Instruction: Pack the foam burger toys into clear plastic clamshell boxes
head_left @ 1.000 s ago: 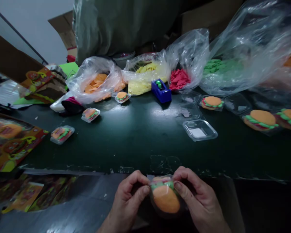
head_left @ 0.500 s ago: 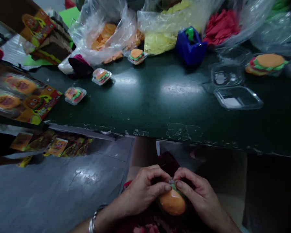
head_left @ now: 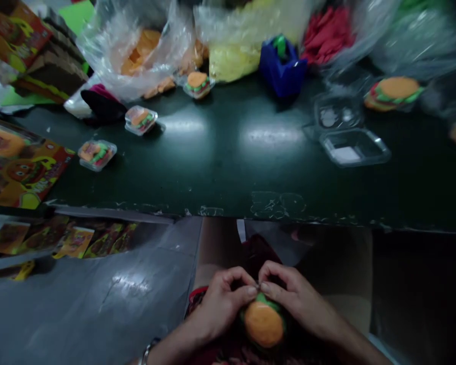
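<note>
Low over my lap is a toy burger (head_left: 264,324) with an orange bun and green edging, in what looks like a clear plastic box. My left hand (head_left: 228,301) pinches the box's far edge between thumb and forefinger. Right beside it, my right hand (head_left: 298,299) pinches the same edge, the two sets of fingertips nearly touching. Both hands are closed, and the fingertips hide the bit of edge between them. The burger's near side hangs free, below the hands.
On the dark green table (head_left: 220,167) stand small boxed burgers (head_left: 97,154), an open clear box (head_left: 355,147), a loose burger (head_left: 395,93) and a blue tape dispenser (head_left: 283,68). Behind are bags of orange, yellow and red pieces (head_left: 326,38). A printed display carton (head_left: 33,172) sits left.
The view has shifted, so the table things appear farther left. Both hands still pinch the box edge, their fingertips now closer together, and more of the bun's top shows.
</note>
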The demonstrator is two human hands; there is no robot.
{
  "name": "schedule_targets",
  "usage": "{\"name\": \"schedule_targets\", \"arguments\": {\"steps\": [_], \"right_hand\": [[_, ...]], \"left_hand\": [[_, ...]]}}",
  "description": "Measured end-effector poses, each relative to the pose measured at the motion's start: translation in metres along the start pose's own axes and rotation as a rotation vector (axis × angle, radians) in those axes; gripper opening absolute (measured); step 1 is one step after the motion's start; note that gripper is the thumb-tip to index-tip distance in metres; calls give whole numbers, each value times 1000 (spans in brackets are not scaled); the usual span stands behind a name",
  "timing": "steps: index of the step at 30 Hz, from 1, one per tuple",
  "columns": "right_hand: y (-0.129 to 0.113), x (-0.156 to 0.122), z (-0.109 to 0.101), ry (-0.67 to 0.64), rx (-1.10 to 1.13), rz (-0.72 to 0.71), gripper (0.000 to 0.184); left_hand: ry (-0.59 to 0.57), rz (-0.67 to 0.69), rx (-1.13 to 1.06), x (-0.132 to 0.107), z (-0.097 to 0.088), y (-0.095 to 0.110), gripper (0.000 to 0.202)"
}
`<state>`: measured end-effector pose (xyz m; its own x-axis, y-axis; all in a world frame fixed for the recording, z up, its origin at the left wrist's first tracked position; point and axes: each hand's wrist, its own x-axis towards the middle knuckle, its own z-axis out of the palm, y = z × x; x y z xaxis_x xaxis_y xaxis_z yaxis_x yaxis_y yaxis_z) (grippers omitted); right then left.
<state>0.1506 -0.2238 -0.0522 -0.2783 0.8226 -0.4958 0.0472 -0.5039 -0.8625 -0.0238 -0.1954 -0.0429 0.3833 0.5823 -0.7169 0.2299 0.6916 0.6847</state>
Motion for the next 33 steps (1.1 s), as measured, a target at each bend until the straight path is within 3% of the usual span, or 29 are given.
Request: {"name": "schedule_targets", "arguments": {"steps": [2,6,9,16,22,25,27,30,33], "right_hand": [[-4,9,-4,53,97,-26,20],[-4,8,-9,245,162,-122,23],[10,-6,-5,317,144,-165,26],[23,-28,5,487,158,-169,26],[32,-22,-6,387,255,-92,28],[39,-15,-13,287,309,-68,29],[40,-12,-15,232,322,-48,28],[33,-8,-15,158,288,-28,28],[23,-1,-13,122,195,-22,27]], "left_hand": [[53,-25,-184,7,-4,1,25],[162,71,-447,13,-9,14,37],[198,117,-507,12,-4,15,40],[167,38,-544,4,17,-4,38],[210,61,-524,11,17,-30,43],[102,-11,-415,13,5,-34,43],[47,-53,-279,11,-5,-22,38],[9,38,6,8,-12,7,31],[-227,88,145,9,-9,23,32]]}}
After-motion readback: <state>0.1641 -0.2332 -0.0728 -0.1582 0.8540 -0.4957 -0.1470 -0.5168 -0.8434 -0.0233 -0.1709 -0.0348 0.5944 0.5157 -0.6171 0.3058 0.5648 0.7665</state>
